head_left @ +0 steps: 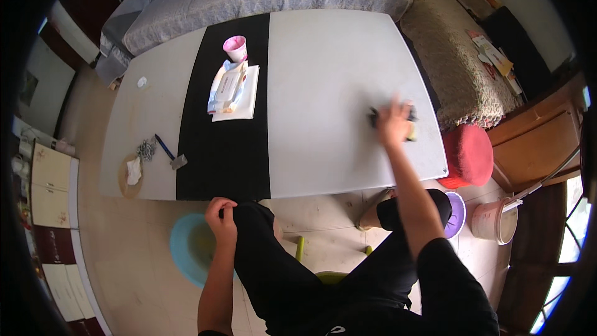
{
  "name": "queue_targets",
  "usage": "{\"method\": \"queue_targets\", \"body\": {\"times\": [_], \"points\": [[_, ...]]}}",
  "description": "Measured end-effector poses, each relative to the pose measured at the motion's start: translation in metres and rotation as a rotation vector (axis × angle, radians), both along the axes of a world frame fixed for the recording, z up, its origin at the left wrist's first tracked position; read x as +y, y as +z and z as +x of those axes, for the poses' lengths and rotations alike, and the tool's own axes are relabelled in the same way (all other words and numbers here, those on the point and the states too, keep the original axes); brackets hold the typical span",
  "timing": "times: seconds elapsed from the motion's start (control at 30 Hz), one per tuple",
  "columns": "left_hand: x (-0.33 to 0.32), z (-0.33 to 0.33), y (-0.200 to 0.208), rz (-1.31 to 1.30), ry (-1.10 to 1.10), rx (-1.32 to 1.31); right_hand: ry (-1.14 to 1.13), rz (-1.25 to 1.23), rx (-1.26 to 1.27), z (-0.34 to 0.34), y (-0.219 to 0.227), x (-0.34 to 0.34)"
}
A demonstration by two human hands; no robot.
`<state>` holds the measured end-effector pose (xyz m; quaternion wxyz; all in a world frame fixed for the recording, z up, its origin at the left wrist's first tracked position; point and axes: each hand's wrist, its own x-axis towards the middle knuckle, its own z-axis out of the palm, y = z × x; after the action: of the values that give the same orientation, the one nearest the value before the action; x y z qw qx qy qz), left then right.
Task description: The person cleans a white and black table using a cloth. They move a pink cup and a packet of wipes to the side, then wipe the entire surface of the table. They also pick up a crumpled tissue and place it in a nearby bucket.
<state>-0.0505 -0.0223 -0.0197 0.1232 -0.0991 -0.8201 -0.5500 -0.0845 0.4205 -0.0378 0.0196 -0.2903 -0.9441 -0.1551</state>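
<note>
My right hand presses a dark cloth onto the right part of the grey-white tabletop. Motion smears the hand, and a yellowish patch shows beside its lower edge. Most of the cloth is hidden under the palm. Close to the table's front edge, my left hand rests by my left knee with its fingers curled in; I see nothing held there. On the table's black centre strip lie a soft pack of wipes and a flat white packet, with a pink-and-white cup behind them.
Steel wool, a blue-handled scraper and a crumpled tissue on a tan disc lie at the table's left. Below are a blue basin and purple basin. A red stool and pink bucket stand right.
</note>
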Motion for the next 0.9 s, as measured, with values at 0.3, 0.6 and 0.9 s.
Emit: {"method": "queue_targets", "body": {"times": [0.3,0.6,0.9], "points": [[-0.01,0.0,-0.006,-0.078,-0.002,-0.006,1.053,-0.575,0.089,-0.047,0.006,-0.099],[-0.002,0.003,0.003,-0.078,0.03,-0.117,-0.017,-0.423,0.058,-0.078,0.01,0.089],[-0.003,-0.003,-0.004,-0.139,-0.001,-0.052,1.005,-0.444,0.266,-0.111,-0.027,-0.076]]}}
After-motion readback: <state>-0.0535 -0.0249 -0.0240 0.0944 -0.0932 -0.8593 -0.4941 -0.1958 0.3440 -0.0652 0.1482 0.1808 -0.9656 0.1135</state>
